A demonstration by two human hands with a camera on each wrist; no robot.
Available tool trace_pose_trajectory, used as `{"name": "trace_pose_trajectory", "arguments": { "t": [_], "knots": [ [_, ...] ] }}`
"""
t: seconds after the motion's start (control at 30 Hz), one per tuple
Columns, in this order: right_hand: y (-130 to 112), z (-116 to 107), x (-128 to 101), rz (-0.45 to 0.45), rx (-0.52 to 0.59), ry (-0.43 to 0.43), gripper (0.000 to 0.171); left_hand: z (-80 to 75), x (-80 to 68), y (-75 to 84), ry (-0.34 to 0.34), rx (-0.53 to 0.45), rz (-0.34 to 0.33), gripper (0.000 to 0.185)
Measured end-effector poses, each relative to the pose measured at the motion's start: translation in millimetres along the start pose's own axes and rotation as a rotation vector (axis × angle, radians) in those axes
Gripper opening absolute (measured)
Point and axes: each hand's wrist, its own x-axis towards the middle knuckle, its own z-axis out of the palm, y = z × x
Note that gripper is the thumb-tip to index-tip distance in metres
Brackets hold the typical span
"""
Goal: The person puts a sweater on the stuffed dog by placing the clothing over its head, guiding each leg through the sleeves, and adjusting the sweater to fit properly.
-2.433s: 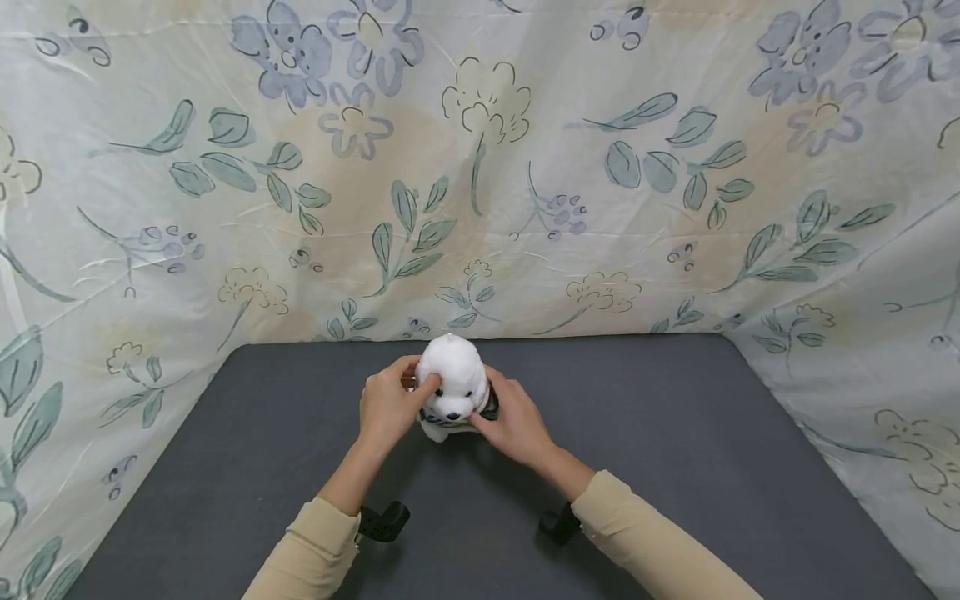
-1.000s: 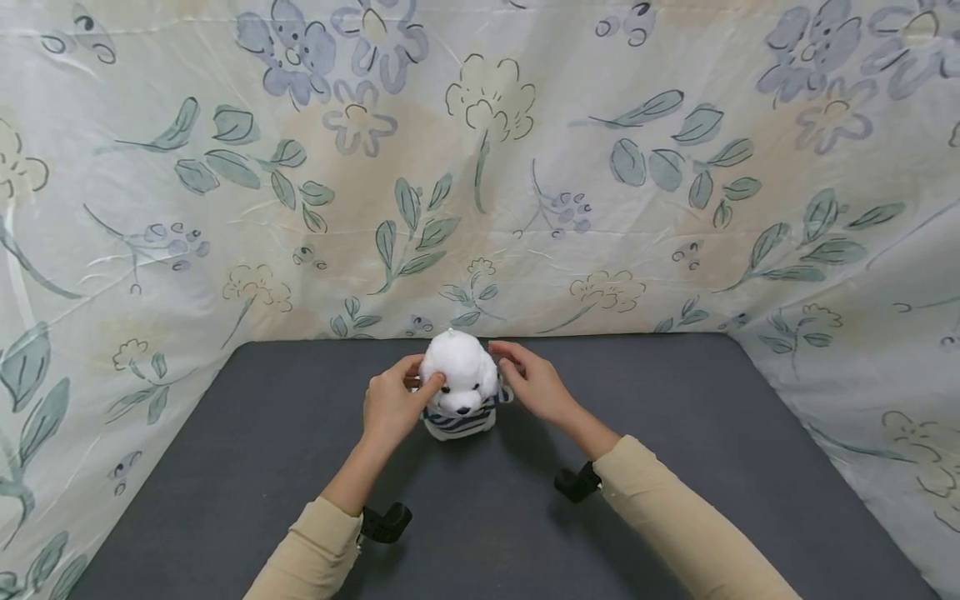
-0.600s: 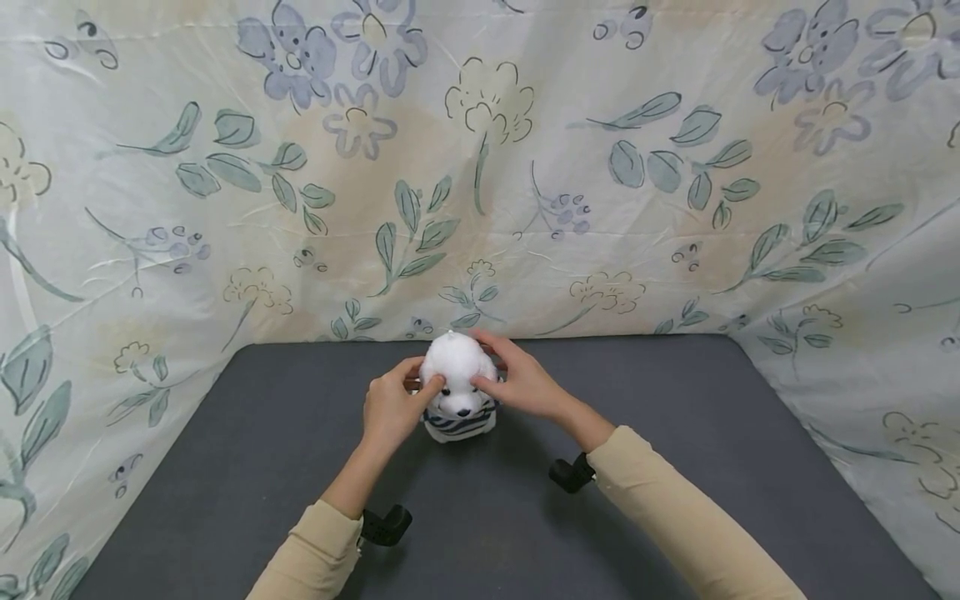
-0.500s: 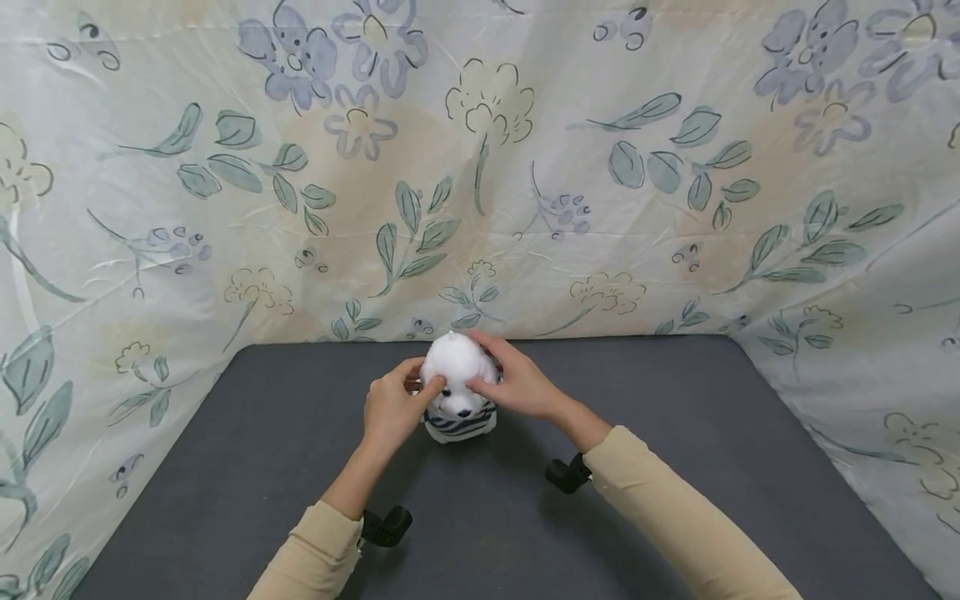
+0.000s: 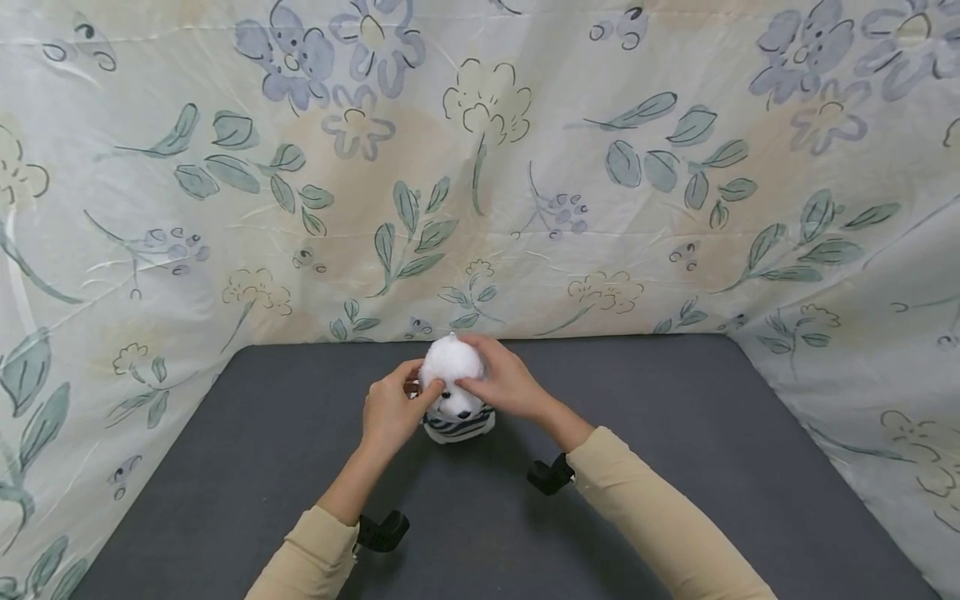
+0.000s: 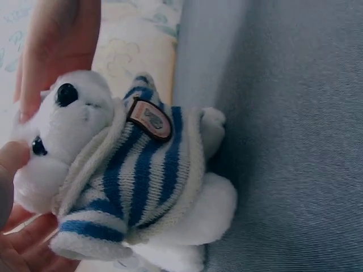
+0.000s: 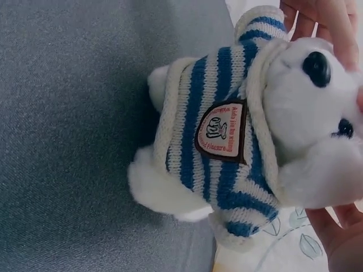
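A white plush dog [image 5: 452,360] stands upright near the back of the table, facing me. It wears a blue-and-white striped knit sweater [image 6: 142,164] with a dark-edged patch [image 7: 222,131] on the chest. My left hand [image 5: 388,410] holds one side of the dog's head, thumb by the eye and fingers behind. On the other side my right hand [image 5: 508,382] grips the head, its thumb across the face near the other eye. In both wrist views the dog's feet are right at the table surface. The backs of the head and body are hidden.
A dark grey table [image 5: 675,467] spreads around the dog. Behind it and along the sides hangs a pale floral cloth [image 5: 555,167]. Black wrist-worn devices [image 5: 382,532] sit under both forearms, by the beige sleeves [image 5: 645,508].
My right hand left the dog's lower side, moved out to the right, then came back higher, round the head, and shifted slightly left. My left hand has kept its hold.
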Motion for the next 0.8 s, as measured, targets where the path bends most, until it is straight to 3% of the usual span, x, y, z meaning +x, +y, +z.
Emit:
{"name": "trace_pose_trajectory", "arguments": {
  "t": [0.2,0.5,0.8],
  "knots": [
    [-3.1,-2.1,-1.9,0.012,0.005,-0.009,0.052,-2.8,-6.5,-5.1,-0.031,-0.004,0.062,0.046],
    [-2.3,-3.3,-3.8,0.013,0.006,0.004,0.055,-6.4,-14.6,-20.8,-0.067,0.082,0.101,0.047],
    [-3.1,-3.8,-3.7,0.019,0.043,-0.017,0.055,2.1,-8.6,-32.2,0.081,0.131,0.109,0.027]
  ]
}}
